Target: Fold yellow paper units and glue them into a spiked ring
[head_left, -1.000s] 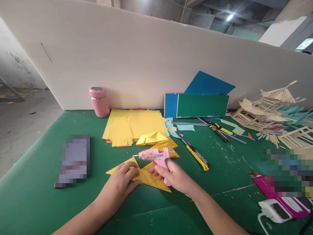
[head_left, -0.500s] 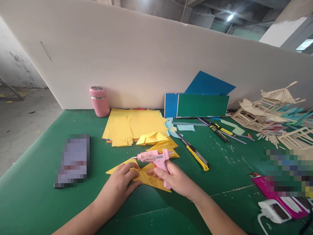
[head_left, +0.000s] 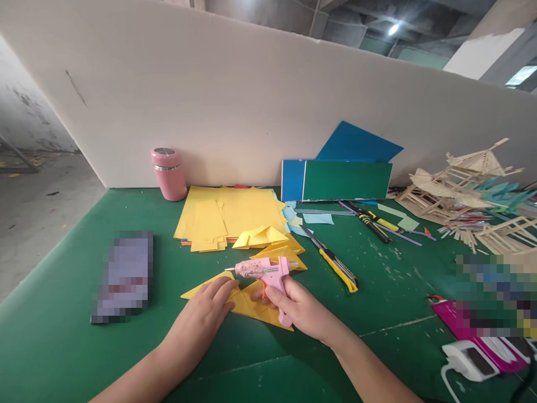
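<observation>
My right hand (head_left: 296, 302) is wrapped round a pink glue gun (head_left: 254, 267), its metal nozzle pointing left and its orange trigger partly behind my fingers. The gun sits above a folded piece of yellow paper (head_left: 247, 305) lying on the table. My left hand (head_left: 205, 310) rests flat over the left part of that paper, its fingers extended and covering some of it. Just behind the gun are more folded yellow paper pieces (head_left: 260, 237), partly overlapping.
Behind lies a stack of yellow paper (head_left: 201, 210). A utility knife (head_left: 335, 266) is on the right, with another black-and-yellow cutter (head_left: 373, 224) farther back. A pink flask (head_left: 171, 176), a blurred-out flat object (head_left: 126, 280), stick models (head_left: 444, 184) and a white plug (head_left: 472, 361) surround the work.
My left hand's fingers have straightened and settled flatter on the yellow paper, with the thumb drawn in beside them. The glue gun has barely moved in my right hand.
</observation>
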Tool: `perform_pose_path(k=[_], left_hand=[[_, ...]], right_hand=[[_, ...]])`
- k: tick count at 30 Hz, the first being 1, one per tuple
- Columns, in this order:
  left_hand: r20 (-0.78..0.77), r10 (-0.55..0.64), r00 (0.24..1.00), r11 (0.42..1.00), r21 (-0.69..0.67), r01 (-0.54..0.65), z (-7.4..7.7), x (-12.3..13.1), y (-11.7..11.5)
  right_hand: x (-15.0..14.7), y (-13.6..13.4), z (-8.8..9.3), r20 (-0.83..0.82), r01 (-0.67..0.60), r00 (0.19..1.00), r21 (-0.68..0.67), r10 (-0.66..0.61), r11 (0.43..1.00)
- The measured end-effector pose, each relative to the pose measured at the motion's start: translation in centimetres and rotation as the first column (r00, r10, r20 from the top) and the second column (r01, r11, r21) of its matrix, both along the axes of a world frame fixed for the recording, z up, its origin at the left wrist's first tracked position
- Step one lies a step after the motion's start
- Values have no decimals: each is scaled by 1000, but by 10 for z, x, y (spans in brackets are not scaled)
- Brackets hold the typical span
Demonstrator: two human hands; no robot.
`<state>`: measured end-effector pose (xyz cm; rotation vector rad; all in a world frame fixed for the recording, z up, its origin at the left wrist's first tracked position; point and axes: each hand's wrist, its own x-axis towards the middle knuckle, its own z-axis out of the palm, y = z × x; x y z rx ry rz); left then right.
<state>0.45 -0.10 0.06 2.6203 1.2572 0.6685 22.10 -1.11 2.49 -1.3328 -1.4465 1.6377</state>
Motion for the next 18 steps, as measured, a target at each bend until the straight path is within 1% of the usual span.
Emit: perform_pose_path(k=[3, 9, 13, 15, 18], left_hand=[[-15, -3, 1000, 1000, 16, 4, -1, 2, -2], [42, 26, 999, 998, -60, -23, 7, 2, -3], [7, 55, 998, 989, -137, -54, 8, 1, -2], [-22, 69, 997, 986, -153, -71, 7, 0, -2], [-56, 81, 995, 984, -152, -88, 4, 0, -1]], right_hand=[[1, 0, 1, -19, 17, 1000, -8, -17, 1000], [5, 3, -6, -65, 2, 998, -54, -5, 999], [7, 4, -4, -87, -10, 996, -79, 3, 997], [8, 4, 0, -66, -24, 998, -82, 18, 996], [12, 4, 7, 19, -43, 999, -20, 43, 999]])
